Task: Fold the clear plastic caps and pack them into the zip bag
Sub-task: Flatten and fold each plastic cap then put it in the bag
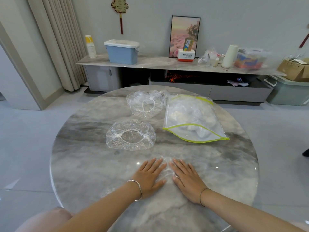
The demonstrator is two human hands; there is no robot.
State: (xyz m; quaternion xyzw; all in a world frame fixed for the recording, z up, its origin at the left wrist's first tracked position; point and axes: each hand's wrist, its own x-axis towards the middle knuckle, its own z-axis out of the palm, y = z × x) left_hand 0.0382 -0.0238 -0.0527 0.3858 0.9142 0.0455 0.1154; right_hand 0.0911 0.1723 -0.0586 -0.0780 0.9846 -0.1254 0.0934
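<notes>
Your left hand (150, 176) and your right hand (186, 179) lay flat on the round marble table (83, 164), fingers straight and spread, side by side, pressing down a flattened clear cap (167, 171) that showed between and under them. Beyond your hands, a second clear cap (130, 135) sat open on the table, and a third cap (145, 104) lay farther off. Just right of those, the zip bag (192, 118) with its yellow-green edging lay on the table, mouth gaping toward you, with folded caps inside.
</notes>
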